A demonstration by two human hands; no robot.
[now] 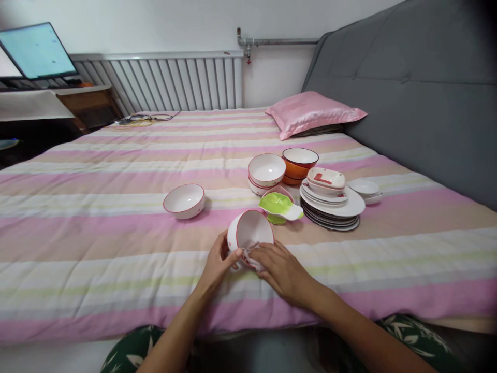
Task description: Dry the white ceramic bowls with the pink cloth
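White bowl (254, 228) tilted over striped bedspread (128, 243), between the hands; left hand (220, 257) clamped on its left side, right hand (282, 268), fingers together, gripping white cloth (251, 254) (crumpled, partly hidden) at its lower rim.

"How does the bowl (254, 228) look?"
"White, red-rimmed, tilted so its inside shows, over the bed (97, 248)."
"And the cloth (250, 254)?"
"Pale, crumpled, bunched at the bowl's lower rim."

LOC: home, bedrm | Bed (97, 223) bears striped cover (388, 280), pink pillow (314, 110) | Grey padded headbd (419, 93) stands at R | Wht radiator (163, 80) lines far wall (163, 26) | Desk (86, 98) at far L carries lit monitor (39, 51)
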